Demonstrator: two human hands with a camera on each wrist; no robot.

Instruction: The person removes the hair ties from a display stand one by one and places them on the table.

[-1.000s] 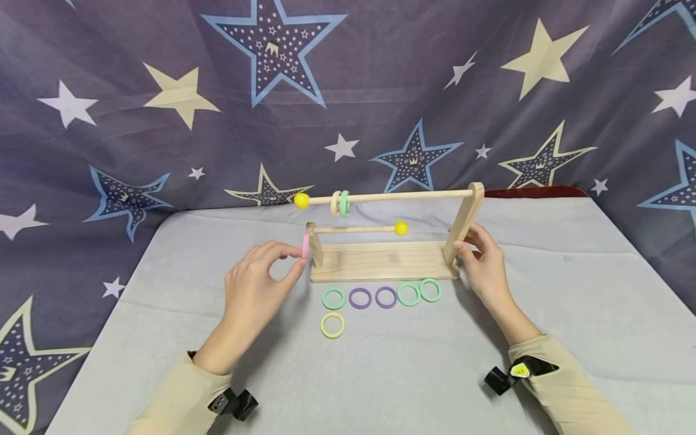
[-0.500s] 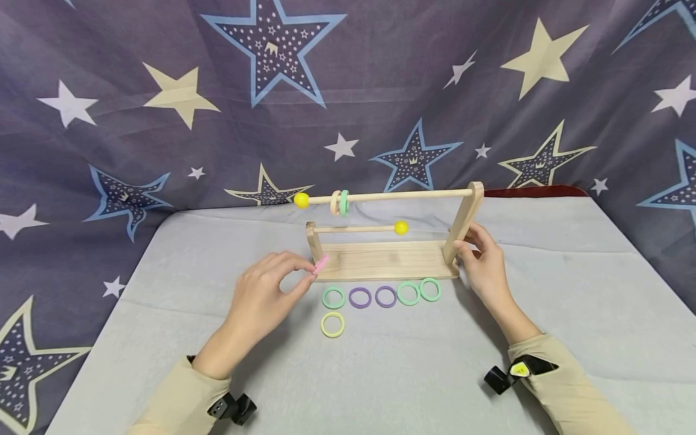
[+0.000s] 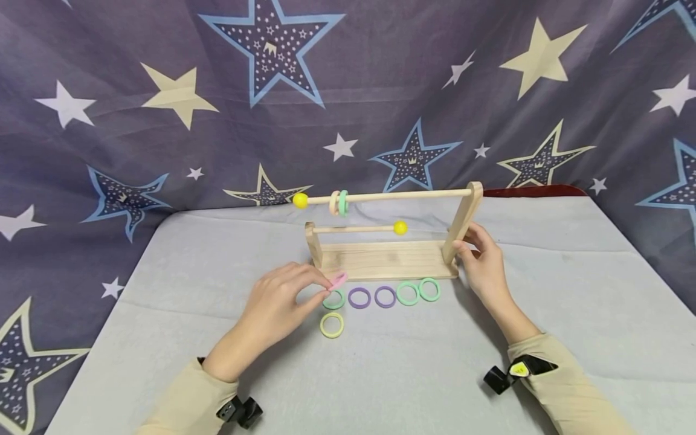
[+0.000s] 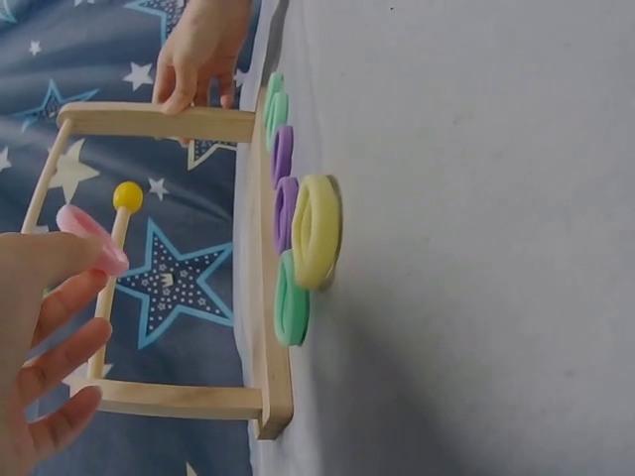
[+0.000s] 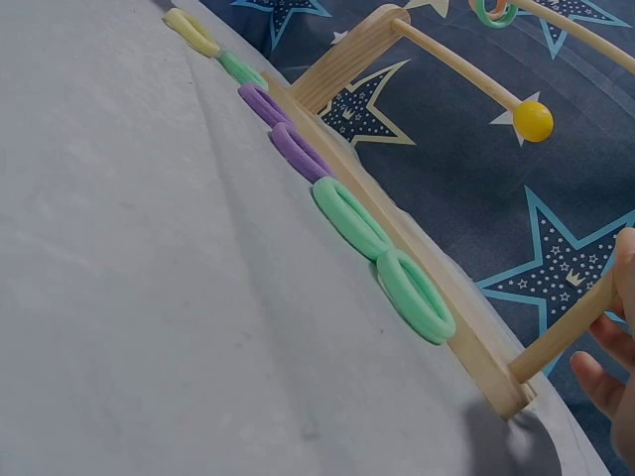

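Observation:
A pink ring (image 3: 338, 281) is pinched between the thumb and forefinger of my left hand (image 3: 285, 305), just over the front edge of the wooden stand. In the left wrist view the pink ring (image 4: 92, 240) shows at the fingertips. My right hand (image 3: 484, 263) grips the tall right post (image 3: 463, 223) of the stand. The stand's base (image 3: 388, 260) carries two rods with yellow ball ends. On the upper rod (image 3: 408, 195) hang a beige ring (image 3: 334, 203) and a green ring (image 3: 343, 203); the lower rod (image 3: 353, 229) bears no ring.
Along the base's front lie green rings (image 3: 408, 294), purple rings (image 3: 359, 298) and, behind my left fingertips, one more green ring (image 3: 338, 300). A yellow ring (image 3: 331, 325) lies nearer on the grey cloth (image 3: 402, 374). A starry curtain (image 3: 359, 109) hangs behind.
My left hand has carried the pink ring from beside the short left post, rightward and towards me, to the stand's front edge. My right hand stays on the tall post.

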